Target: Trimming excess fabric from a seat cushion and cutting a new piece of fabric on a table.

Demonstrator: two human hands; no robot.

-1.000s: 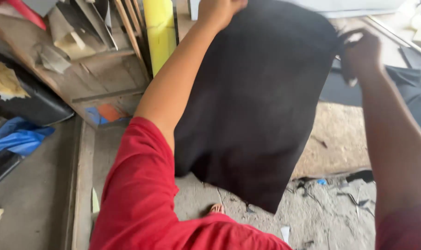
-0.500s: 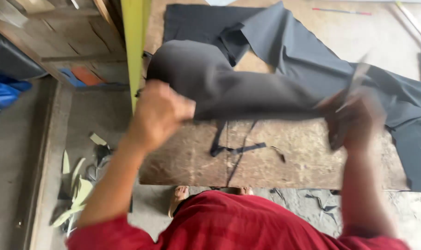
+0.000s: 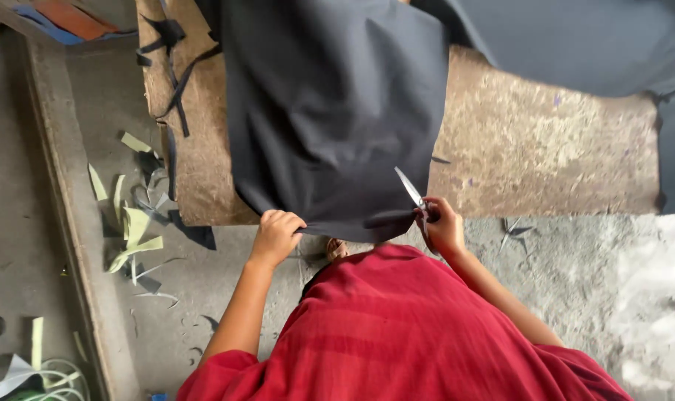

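no packages, labels, signs or screens show anywhere in view.

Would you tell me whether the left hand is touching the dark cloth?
Touching: the head view shows the left hand pinching the near edge of the dark cloth.

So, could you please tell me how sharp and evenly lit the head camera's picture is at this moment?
Head view: sharp across the middle, with the left hand, right hand and scissors crisp; soft daylight, no hard shadows; the dark cloth loses fold detail in its blackness; the concrete floor is washed out pale at lower right; straight board edges bow slightly toward the frame edges.
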